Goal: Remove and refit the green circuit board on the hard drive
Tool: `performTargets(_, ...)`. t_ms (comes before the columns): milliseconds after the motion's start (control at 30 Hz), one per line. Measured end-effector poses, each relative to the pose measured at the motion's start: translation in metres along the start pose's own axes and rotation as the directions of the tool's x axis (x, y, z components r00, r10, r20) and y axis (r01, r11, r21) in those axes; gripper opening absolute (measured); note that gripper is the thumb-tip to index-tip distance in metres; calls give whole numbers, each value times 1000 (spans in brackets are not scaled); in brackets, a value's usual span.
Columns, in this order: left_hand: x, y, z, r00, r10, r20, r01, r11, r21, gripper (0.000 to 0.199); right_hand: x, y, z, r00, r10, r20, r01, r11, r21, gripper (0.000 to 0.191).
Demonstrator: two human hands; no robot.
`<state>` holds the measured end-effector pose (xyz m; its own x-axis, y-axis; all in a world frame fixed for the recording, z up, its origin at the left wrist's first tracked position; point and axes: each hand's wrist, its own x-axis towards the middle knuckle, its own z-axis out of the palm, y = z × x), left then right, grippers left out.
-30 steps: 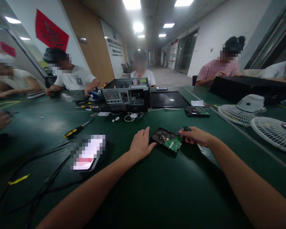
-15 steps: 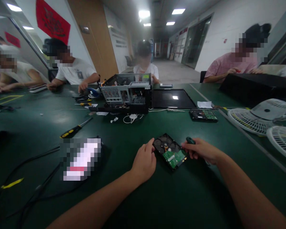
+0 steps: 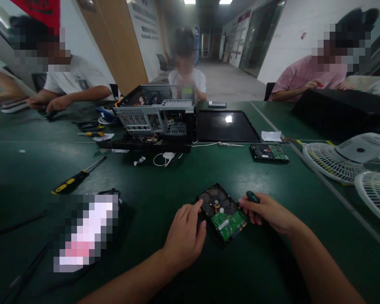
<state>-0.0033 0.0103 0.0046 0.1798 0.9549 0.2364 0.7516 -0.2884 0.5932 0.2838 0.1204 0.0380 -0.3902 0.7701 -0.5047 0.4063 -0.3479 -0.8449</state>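
One head-worn camera looks forward and down, close over the green table (image 3: pixel 148 185), toward a corridor (image 3: pixel 221 84).

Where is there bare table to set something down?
Bare table lies between the white cable and left hand, and between the near drive and far drive. Crowded: around the computer case, with the screen alongside, and at right, where the fans sit.
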Motion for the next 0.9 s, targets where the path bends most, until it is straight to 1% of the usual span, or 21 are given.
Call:
performTargets(100,2,-1,0,1000,2,9,-2,1000,-6,54,2,-1,-1,1000,23,-11,-22,999,37,48)
performTargets(200,3,-1,0,1000,11,16,-11,1000,1,53,3,-1,-2,1000,18,-2,-18,998,60,45)
performTargets(367,-1,2,1,999,4,33,-5,999,35,50,-1,-1,-1,998,33,46,-34,999,18,43)
performTargets(433,-4,4,0,999,7,51,-9,1000,26,52,-3,-2,1,997,47,62,-47,999,9,42)
performTargets(500,-5,5,-3,996,8,91,-6,1000,-22,63,-5,-3,1,995,54,84,-54,999,-3,43)
performTargets(600,-3,8,-8,983,2,183,20,993,-120,95,-7,-4,2,989,50,137,-48,999,-19,44)
performTargets(667,1,10,-10,975,-10,223,46,987,-154,109,-8,-5,2,984,44,171,-40,999,-30,44)
performTargets(800,10,14,-6,968,-13,251,60,982,-177,129,-9,-10,7,974,55,219,-37,995,-87,44)
performTargets(900,13,14,0,970,7,242,33,987,-159,135,-9,-12,10,969,61,239,-35,993,-112,45)
